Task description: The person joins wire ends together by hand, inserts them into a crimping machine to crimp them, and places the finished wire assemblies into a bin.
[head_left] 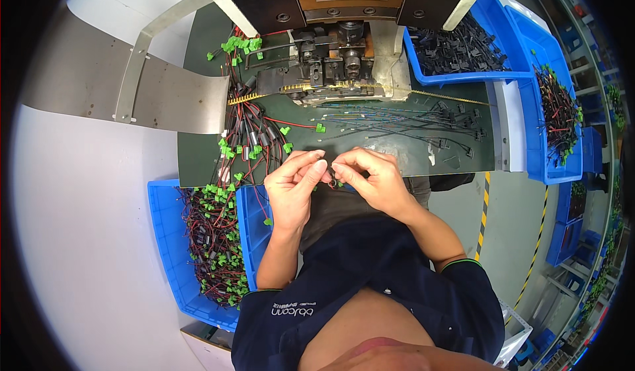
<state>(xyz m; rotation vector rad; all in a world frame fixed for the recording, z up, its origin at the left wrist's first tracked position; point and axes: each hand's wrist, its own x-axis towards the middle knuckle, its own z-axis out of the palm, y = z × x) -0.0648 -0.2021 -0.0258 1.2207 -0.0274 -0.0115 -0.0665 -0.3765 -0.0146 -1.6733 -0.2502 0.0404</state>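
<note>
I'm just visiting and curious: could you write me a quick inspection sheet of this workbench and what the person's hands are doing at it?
Surface: dark green bench top in front of a press-like machine.
Job's things: a small wire piece with red and green parts, pinched between both hands at the bench's front edge.
Clutter: loose black leads spread on the bench at right; a bundle of red and black wires with green connectors at left.
Grippers: left hand and right hand, fingertips meeting on the wire piece.
Cables: blue bin of green-tipped wires lower left; blue bins of black parts and of mixed wires at right.
Surroundings: grey floor with a yellow-black striped line.
</note>
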